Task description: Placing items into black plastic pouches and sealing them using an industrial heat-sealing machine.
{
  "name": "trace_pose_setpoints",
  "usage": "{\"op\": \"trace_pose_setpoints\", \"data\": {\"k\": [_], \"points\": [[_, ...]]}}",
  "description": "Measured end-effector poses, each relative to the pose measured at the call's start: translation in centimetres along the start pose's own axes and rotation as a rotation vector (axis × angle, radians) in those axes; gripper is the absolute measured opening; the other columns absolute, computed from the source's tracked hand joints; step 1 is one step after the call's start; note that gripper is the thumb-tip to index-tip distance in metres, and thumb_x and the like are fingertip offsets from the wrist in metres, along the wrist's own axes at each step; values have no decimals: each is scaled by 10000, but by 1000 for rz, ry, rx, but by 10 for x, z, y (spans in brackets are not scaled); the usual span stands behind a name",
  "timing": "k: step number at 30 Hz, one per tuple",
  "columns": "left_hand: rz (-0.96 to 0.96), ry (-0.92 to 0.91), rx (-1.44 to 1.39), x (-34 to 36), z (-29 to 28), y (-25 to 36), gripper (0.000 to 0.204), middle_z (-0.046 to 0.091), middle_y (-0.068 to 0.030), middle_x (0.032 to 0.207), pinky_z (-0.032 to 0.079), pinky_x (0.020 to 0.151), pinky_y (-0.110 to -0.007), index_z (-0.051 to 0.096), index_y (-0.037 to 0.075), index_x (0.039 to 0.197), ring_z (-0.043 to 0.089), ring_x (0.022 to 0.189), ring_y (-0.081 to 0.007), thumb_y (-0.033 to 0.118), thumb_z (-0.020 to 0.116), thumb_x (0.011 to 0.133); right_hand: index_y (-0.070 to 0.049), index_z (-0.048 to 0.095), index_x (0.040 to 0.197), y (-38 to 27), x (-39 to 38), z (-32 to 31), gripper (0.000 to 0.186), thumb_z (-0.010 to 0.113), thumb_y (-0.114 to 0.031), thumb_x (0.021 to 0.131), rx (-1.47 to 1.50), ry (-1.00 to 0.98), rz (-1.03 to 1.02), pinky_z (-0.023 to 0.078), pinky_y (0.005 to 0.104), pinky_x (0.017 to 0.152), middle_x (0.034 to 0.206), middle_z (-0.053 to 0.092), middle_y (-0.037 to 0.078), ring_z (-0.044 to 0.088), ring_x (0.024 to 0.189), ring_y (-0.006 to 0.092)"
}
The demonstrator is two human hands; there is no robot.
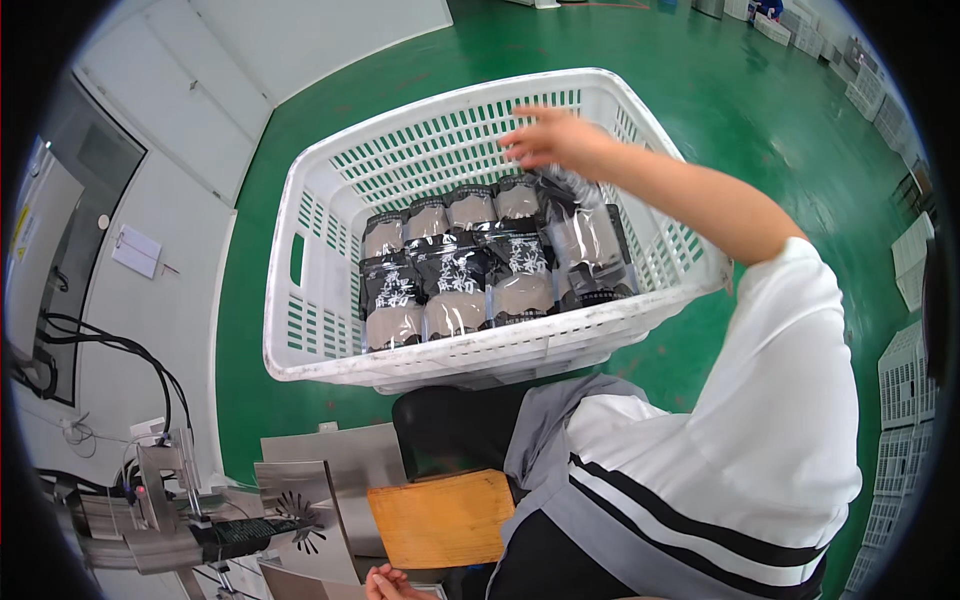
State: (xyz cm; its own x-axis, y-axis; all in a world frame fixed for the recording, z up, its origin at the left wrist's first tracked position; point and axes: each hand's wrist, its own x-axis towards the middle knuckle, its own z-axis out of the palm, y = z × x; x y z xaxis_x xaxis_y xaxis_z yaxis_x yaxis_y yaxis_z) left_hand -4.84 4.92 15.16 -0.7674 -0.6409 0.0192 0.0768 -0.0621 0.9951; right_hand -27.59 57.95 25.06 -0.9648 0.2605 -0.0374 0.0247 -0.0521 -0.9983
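Hovering right hand (pixel 552 138) — glossy pouches (pixel 456 300), slotted crate (pixel 320 225)

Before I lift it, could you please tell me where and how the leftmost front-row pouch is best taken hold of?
Probably by the black top edge of that pouch, coming from above: this edge faces the open top of the crate, while its near wall and the neighbouring pouch crowd the lower part.

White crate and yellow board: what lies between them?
In the head view, a black surface, perhaps a seat, lies between the crate and the yellow board.
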Motion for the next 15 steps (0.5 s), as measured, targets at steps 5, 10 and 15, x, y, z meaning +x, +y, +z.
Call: {"op": "trace_pose_setpoints", "data": {"k": [5,10,15], "points": [[-78,-12,79,2,4,-12,157,621,-99,802,441,601,-237,604,-31,906,549,656,-140,120,566,890,-127,237,1407,109,50,-4,869,639,-518,744,-1149,126,-20,369,433,970,1325,391,223,401,1206,365],[-158,-47,43,-3,2,-23,164,615,-73,797,430,593,-226,608,-24,914,538,672,-115,134,576,887,-221,158,1431,160,58,14,1120,630,-723,548,-1017,124,455,196,550,1032,1464,48,235,183,1290,505],[-226,52,131,-3,11,-25,179,603,-56,794,411,579,-213,611,-18,921,526,668,-99,154,603,873,-290,167,1422,174,95,21,1085,726,-552,529,-1106,346,556,248,565,1002,1466,112,190,266,1236,526]]}}
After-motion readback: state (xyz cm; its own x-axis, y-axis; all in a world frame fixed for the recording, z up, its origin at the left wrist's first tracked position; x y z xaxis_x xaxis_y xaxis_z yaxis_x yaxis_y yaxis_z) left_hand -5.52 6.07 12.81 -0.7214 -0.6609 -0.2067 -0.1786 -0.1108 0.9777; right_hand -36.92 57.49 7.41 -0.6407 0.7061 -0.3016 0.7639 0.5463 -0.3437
